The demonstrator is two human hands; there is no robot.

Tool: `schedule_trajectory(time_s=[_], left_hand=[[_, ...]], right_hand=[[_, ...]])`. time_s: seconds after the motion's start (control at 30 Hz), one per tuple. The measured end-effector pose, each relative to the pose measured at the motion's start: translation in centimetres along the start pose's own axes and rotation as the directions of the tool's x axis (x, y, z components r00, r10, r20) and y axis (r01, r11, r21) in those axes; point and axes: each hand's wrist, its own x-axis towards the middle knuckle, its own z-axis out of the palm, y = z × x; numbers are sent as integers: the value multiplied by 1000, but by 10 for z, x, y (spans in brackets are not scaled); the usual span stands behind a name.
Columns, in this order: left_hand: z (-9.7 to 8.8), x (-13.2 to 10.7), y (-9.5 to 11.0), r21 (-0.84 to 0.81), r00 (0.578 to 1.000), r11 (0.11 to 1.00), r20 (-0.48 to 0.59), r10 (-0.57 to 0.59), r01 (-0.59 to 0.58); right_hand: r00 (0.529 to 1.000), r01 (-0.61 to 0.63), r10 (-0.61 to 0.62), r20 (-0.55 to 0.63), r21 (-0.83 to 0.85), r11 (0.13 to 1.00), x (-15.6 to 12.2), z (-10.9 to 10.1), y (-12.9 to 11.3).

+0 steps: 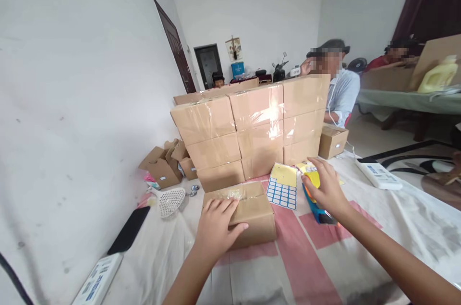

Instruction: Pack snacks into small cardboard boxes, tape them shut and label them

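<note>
Under the fingers of the left hand (pixel 218 227), a taped cardboard box (pixel 256 221) is sitting on the cloth (pixel 259 274); those fingers are lying close together across its top, thumb standing apart. Right hand (pixel 326 190): thumb and fingers are spreading apart over a blue tape dispenser (pixel 315 209); whether they are gripping, cannot tell. Between both hands' fingers, a label sheet (pixel 283 194) is lying. Beyond all fingertips, stacked boxes (pixel 260 137) are standing.

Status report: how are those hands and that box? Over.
Left hand resting on brown rectangular cardboard box. Right hand at blue-and-yellow tape dispenser, grip unclear. Wall of stacked brown cardboard boxes close behind, partly blocking the view.
</note>
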Motion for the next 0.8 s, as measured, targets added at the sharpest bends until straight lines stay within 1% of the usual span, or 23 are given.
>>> schedule_trajectory(time_s=[0.03,0.07,0.1,0.13,0.2,0.23,0.27,0.3,0.37,0.43,0.53,0.6,0.67,0.73,0.8], left_hand=[[-1,0,1,0,1000,1000,1,-5,5],[-2,-1,2,2,1000,1000,5,-12,12],[-3,-1,4,4,1000,1000,14,-21,21],[-5,-2,6,7,999,1000,25,-30,30],[-8,-3,12,18,997,999,53,-47,46],[-10,-3,15,31,996,998,70,-56,54],[-11,-3,19,49,994,997,87,-69,65],[-11,-4,23,72,991,994,99,-88,81],[-11,-4,30,113,986,986,107,-131,119],[-11,-6,35,132,982,980,92,-164,151],[-10,-10,39,125,980,977,73,-183,173],[-9,-13,41,107,978,976,70,-198,190],[-9,-16,43,84,974,975,72,-214,208],[-10,-17,45,64,970,972,75,-232,227],[-10,-16,47,50,966,968,77,-247,244]], right_hand=[[995,-95,95,-28,2,995,4,-4,10],[980,-197,198,-35,25,980,7,-8,19],[951,-305,307,-22,64,950,10,-12,27],[910,-412,413,12,113,904,11,-15,33],[800,-598,590,107,202,775,9,-21,41],[745,-666,650,150,232,709,6,-24,43],[699,-713,691,185,251,654,2,-26,44],[665,-745,715,215,262,614,-3,-27,44],[624,-780,735,265,270,564,-12,-29,43],[604,-796,733,312,273,540,-20,-29,42],[607,-794,713,350,295,531,-26,-28,41],[628,-778,682,376,322,539,-29,-28,41],[662,-750,633,401,359,556,-33,-28,38],[696,-718,585,417,398,571,-38,-28,34],[720,-694,542,434,436,573,-44,-26,27]])
